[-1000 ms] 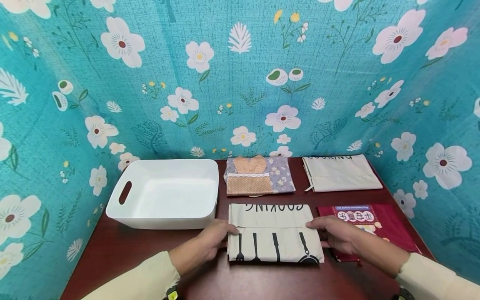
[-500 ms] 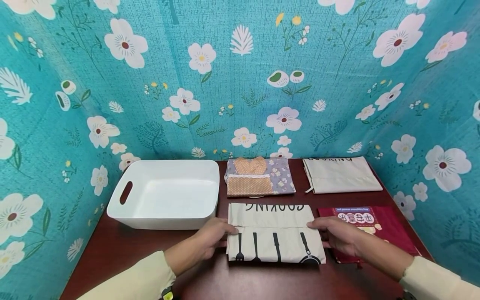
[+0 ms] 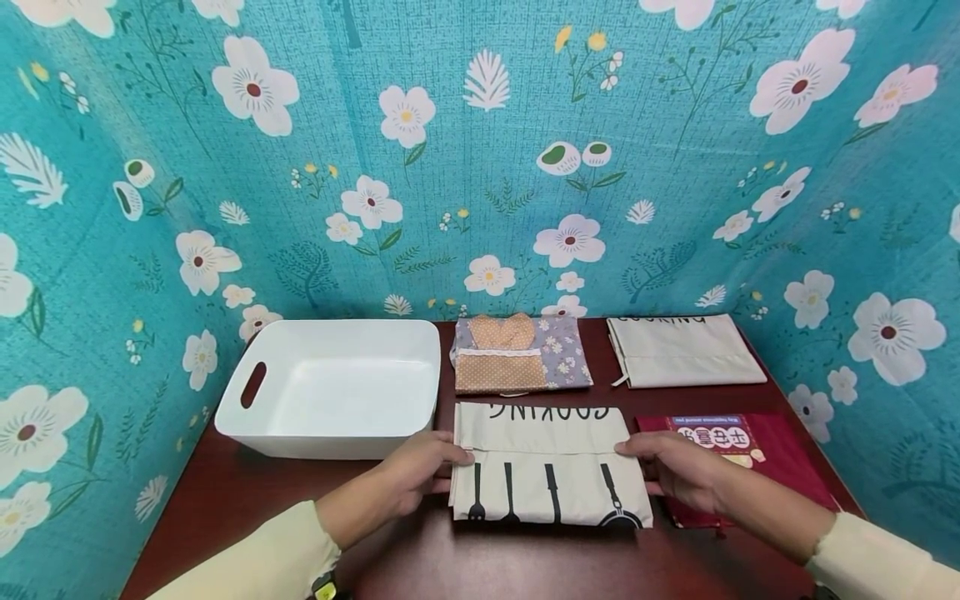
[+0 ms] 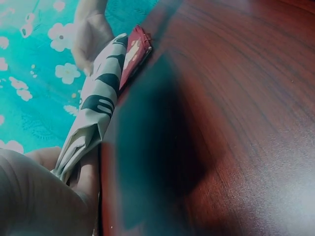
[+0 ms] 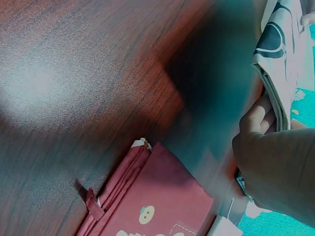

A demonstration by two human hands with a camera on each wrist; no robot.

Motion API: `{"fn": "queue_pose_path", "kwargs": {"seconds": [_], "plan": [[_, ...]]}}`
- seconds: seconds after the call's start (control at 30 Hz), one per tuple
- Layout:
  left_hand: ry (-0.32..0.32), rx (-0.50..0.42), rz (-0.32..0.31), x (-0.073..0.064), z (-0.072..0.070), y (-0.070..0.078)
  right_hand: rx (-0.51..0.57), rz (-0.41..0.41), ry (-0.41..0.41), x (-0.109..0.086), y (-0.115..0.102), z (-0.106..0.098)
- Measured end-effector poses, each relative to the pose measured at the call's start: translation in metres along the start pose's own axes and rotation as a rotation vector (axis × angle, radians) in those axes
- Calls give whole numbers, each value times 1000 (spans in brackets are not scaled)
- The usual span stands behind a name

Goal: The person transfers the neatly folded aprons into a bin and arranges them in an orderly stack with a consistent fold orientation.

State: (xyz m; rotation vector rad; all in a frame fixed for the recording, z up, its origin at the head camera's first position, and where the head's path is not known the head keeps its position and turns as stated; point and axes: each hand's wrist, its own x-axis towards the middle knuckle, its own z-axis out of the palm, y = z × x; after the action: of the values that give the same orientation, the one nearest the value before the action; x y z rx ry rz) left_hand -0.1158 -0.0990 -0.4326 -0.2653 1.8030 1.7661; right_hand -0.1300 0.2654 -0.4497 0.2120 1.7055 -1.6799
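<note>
A folded cream apron, printed with COOKING and black kitchen utensils, is between both hands near the table's front. My left hand pinches its left edge, thumb on top and fingers beneath. At the opposite edge, my right hand grips it the same way. Both wrist views show the folded apron held above the tabletop, its layers visible at the ends. In the right wrist view, the fingers of my right hand are tucked under the fold, and the thumb is mostly hidden.
A white bin with a handle slot stands at left. Behind the apron lies a purple floral folded cloth with an orange dotted pocket. Another folded cream cloth is at back right. A dark red folded cloth lies beneath my right forearm.
The cream apron's left end has shifted slightly left and up in the head view, along with my left hand. Both hands keep their grip; the other things stay put.
</note>
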Motion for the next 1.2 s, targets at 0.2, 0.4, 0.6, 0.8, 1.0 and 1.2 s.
{"fn": "queue_pose_path", "kwargs": {"seconds": [0.2, 0.4, 0.6, 0.8, 1.0, 1.2], "plan": [[-42, -43, 4, -1, -2, 2, -1, -17, -14, -3, -2, -1], [-56, -35, 9, -3, -3, 7, 3, -31, -26, -5, -5, -2], [-58, -21, 9, -6, 0, 11, 2, -28, -20, -8, -9, -5], [-58, -9, 23, -8, 1, 18, 14, -47, -43, -12, -11, -6], [-64, -6, 40, -11, 1, 25, 15, -55, -48, -16, -15, -7], [-62, -1, 46, -13, -3, 31, 0, -47, -19, -16, -24, -4]]}}
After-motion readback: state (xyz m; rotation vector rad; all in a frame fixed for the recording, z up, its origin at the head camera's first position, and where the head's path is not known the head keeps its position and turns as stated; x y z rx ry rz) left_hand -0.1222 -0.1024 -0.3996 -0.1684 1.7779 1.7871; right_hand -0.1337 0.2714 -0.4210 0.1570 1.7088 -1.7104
